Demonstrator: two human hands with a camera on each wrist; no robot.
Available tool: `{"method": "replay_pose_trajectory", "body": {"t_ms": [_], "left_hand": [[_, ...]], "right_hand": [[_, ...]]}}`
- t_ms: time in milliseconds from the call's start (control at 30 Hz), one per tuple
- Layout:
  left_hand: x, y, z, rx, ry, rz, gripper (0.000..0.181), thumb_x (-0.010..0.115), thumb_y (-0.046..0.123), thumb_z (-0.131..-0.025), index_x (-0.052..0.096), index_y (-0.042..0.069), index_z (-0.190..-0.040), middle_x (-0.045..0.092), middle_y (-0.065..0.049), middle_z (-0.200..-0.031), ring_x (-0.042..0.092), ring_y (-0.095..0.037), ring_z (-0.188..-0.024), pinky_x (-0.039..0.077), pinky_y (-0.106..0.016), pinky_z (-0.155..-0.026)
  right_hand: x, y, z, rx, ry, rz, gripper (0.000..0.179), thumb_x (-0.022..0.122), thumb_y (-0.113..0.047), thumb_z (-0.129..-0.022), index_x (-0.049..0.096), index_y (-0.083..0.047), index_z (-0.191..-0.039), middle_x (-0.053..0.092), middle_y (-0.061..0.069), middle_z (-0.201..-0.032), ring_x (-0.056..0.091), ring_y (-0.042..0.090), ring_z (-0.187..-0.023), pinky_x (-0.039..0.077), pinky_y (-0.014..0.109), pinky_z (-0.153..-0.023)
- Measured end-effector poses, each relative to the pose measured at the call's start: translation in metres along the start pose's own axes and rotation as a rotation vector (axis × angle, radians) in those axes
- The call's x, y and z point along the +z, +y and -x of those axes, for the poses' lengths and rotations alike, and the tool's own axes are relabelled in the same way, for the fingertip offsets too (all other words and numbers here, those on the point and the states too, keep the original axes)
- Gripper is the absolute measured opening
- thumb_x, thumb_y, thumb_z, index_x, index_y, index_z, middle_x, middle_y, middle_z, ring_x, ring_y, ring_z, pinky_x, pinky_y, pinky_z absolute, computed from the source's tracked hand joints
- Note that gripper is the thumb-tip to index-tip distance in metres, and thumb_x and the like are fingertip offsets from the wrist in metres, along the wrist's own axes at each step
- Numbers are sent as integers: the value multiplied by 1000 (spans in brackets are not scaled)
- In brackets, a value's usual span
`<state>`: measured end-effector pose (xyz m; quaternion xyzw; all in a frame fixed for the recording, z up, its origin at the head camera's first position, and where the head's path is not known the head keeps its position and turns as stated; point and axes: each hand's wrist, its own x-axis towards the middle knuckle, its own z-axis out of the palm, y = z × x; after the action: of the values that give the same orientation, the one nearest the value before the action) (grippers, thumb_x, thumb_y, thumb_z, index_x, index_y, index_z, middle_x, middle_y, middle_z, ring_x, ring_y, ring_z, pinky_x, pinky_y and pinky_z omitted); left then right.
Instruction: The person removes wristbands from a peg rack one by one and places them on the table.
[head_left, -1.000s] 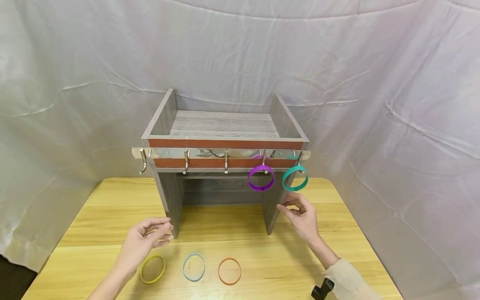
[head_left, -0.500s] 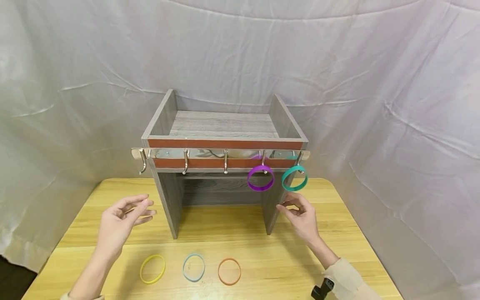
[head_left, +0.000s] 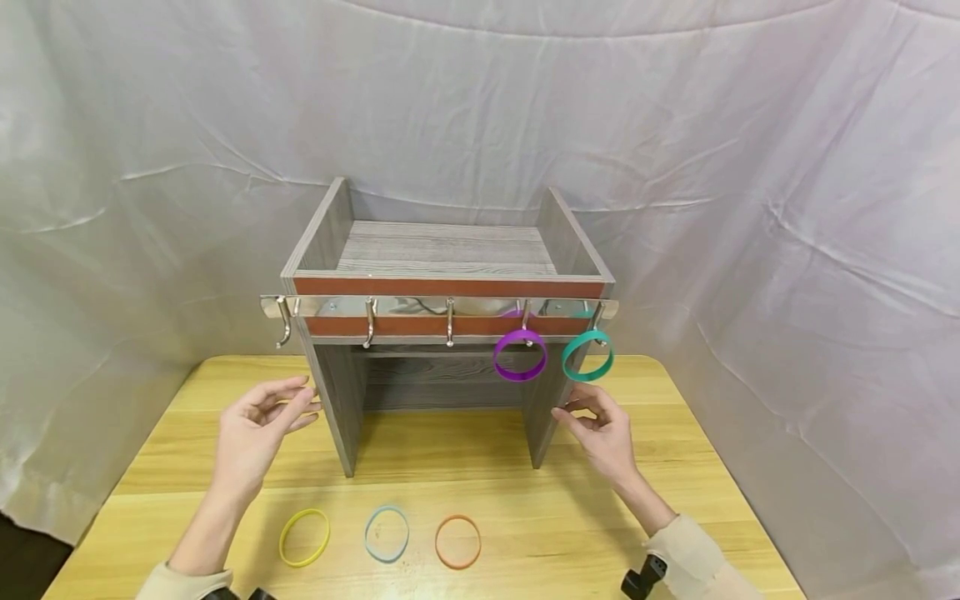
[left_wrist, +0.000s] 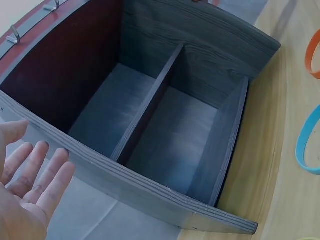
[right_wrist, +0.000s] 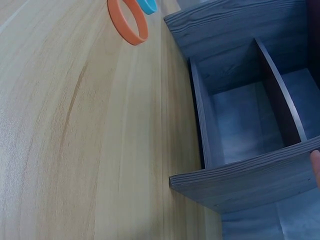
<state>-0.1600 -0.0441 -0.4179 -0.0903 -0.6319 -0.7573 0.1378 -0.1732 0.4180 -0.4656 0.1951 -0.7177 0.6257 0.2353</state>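
A grey wood-grain stand (head_left: pixel 446 250) stands upright on the table, with a metal hook rail (head_left: pixel 412 307) across its front. My left hand (head_left: pixel 258 429) is beside its left side panel, fingers loosely extended and holding nothing; the left wrist view shows the spread fingers (left_wrist: pixel 35 175). At the right side panel my right hand (head_left: pixel 603 433) rests with relaxed fingers, thumb at the front edge; just a fingertip (right_wrist: pixel 316 162) shows in the right wrist view. A purple wristband (head_left: pixel 520 377) and a teal wristband (head_left: pixel 588 377) hang on the two rightmost hooks.
Yellow (head_left: pixel 284 543), light blue (head_left: pixel 367 540) and orange wristbands (head_left: pixel 437 542) lie in a row on the wooden table (head_left: pixel 570 542), in front of the stand. Pale grey cloth (head_left: pixel 450 100) hangs behind and at both sides.
My left hand has risen away from above the yellow wristband, moved left and forward, then back right toward the stand's left panel. The right hand has stayed at the right panel.
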Motion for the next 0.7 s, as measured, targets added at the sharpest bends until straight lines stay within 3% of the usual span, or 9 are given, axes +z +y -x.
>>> {"method": "replay_pose_trajectory", "body": {"t_ms": [300, 700], "left_hand": [[7, 3, -4, 2, -1, 23, 21, 70, -8, -97, 75, 2, -114, 79, 6, -95, 77, -7, -84, 71, -30, -74], [8, 2, -7, -3, -22, -30, 21, 70, -7, -97, 75, 7, -113, 78, 8, -99, 73, -6, -83, 71, -29, -73]], "right_hand": [[1, -1, 1, 2, 12, -6, 35, 79, 5, -91, 65, 10, -123, 76, -9, -103, 73, 13, -88, 66, 16, -65], [-3, -4, 1, 37, 1, 14, 37, 78, 10, -89, 64, 11, -124, 75, -12, -107, 74, 11, -90, 67, 16, -69]]}}
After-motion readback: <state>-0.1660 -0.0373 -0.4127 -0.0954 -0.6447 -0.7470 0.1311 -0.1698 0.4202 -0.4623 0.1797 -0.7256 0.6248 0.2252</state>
